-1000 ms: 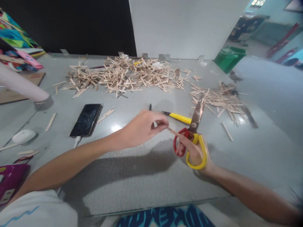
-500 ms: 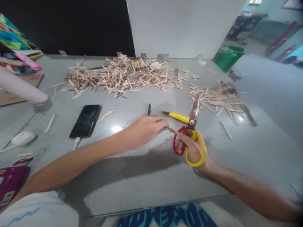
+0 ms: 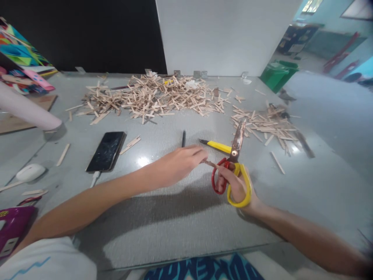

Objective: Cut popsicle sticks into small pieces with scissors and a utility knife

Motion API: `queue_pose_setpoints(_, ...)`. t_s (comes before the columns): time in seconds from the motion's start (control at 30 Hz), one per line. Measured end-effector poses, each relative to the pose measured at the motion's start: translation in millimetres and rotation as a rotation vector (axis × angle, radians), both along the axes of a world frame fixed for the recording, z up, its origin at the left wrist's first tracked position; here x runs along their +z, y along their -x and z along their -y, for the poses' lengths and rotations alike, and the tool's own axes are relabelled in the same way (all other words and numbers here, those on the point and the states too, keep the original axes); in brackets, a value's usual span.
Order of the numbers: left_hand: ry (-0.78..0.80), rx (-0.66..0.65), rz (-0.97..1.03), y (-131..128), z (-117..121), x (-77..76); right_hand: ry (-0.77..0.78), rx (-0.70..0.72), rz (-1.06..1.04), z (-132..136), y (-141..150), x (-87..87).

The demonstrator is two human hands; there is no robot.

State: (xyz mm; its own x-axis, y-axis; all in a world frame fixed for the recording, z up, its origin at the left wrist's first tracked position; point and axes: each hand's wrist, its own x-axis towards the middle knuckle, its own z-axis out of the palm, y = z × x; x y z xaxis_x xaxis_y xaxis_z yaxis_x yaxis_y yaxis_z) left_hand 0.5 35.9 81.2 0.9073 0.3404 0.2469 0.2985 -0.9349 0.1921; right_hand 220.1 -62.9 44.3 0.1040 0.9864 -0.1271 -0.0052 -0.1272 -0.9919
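My left hand is closed, pinching one end of a thin wooden stick above the table. The stick's other end meets the thumb of my right hand. That hand is closed too, with scissors hanging on it by their red and yellow handles; the blades are together and point away from me. Behind the scissors lies a yellow utility knife. A dark pen-like stick lies just beyond my left hand, partly hidden by it.
A large heap of wooden sticks lies at the back, a smaller pile at right. To the left are a phone on a cable, a white mouse-shaped object, a pale roll and a purple box. A green bin stands beyond.
The view has tilted slightly, so the table's things sit a little lower. Both hands keep nearly the same pose, with the stick still between them and the scissors in my right hand.
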Motion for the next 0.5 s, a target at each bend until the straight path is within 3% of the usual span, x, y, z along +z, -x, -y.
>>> queue_pose_setpoints(0.13,-0.235,0.057,-0.143,-7.0,9.0,6.5,-0.023,-0.001,0.034,0.9,-1.4,-2.3)
queue_pose_setpoints(0.23,-0.247,0.105,-0.112,-10.2,11.3,4.8,-0.052,0.025,0.058,1.3,-2.9,-2.8)
queue_pose_setpoints(0.4,0.086,0.143,0.146,-3.9,5.5,-1.5,-0.093,0.018,0.072,0.9,-4.4,-2.2)
queue_pose_setpoints(0.5,0.32,0.165,0.18,-0.9,1.7,5.6,-0.092,-0.006,0.076,0.7,-4.7,-2.3)
